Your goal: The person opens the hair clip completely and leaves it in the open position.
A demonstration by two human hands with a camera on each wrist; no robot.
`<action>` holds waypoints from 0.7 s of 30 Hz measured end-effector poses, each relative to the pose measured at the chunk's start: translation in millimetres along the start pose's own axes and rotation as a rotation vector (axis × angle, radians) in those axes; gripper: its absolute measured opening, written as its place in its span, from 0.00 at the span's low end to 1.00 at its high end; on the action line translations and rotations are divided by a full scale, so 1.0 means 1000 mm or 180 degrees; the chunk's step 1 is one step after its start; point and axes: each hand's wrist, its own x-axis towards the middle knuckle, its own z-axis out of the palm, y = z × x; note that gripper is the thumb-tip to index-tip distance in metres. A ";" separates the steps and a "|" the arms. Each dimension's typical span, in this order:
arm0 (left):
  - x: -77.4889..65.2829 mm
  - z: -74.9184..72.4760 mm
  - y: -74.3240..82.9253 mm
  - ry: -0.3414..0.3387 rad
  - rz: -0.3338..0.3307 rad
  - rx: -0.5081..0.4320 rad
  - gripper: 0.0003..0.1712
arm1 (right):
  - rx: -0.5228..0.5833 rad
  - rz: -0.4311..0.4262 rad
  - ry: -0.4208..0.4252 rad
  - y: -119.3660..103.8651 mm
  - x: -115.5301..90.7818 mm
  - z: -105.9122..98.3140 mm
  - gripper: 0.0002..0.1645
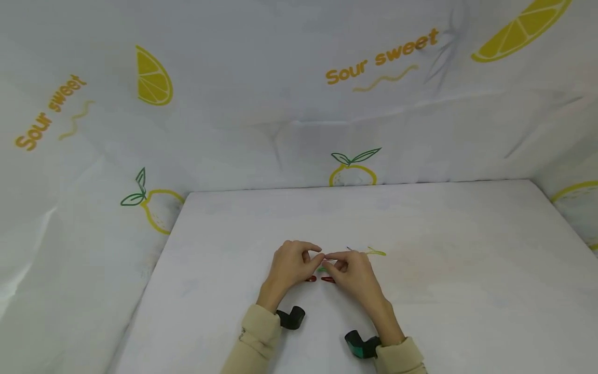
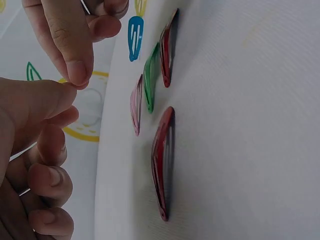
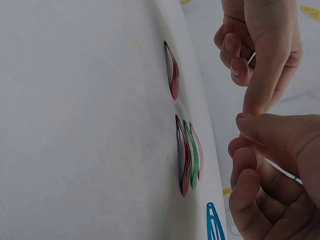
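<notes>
My left hand and right hand meet fingertip to fingertip over the table. In the left wrist view the left thumb presses up against a fingertip of the right hand; I cannot tell whether anything thin is pinched there. The other fingers of both hands curl inward. Beneath them lie snap hair clips: a red one set apart on the left, then a second red one, a green one and a pink one side by side. A blue hair clip lies farther right.
A yellow hair clip lies beyond the right hand. Black camera mounts sit at both wrists, close over the white table. A white cloth with lemon prints hangs behind the far edge and along the sides.
</notes>
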 end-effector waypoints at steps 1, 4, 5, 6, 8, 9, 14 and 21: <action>-0.002 0.000 -0.002 -0.0003 -0.0012 -0.0012 0.11 | 0.0011 -0.0013 -0.0013 0.000 0.000 0.002 0.10; -0.008 0.001 -0.007 0.0026 -0.0021 -0.0031 0.11 | 0.0027 -0.0034 -0.0045 0.000 -0.001 0.008 0.10; -0.009 0.001 -0.008 0.0037 -0.0030 -0.0032 0.11 | 0.0022 -0.0044 -0.0054 -0.001 -0.001 0.009 0.10; -0.011 0.001 -0.010 0.0040 -0.0038 -0.0039 0.10 | 0.0026 -0.0046 -0.0072 -0.001 -0.002 0.010 0.10; -0.015 0.000 -0.012 0.0043 -0.0062 -0.0069 0.10 | 0.0003 -0.0074 -0.0102 -0.002 -0.002 0.013 0.10; -0.016 0.000 -0.013 0.0041 -0.0073 -0.0072 0.10 | -0.0007 -0.0087 -0.0118 -0.002 -0.002 0.014 0.10; -0.026 -0.004 -0.019 0.0015 -0.0126 -0.0079 0.10 | -0.0029 -0.0154 -0.0165 -0.004 -0.004 0.018 0.08; -0.038 -0.007 -0.030 -0.0104 -0.0174 -0.0017 0.08 | -0.0181 -0.0141 -0.0233 -0.008 -0.006 0.023 0.09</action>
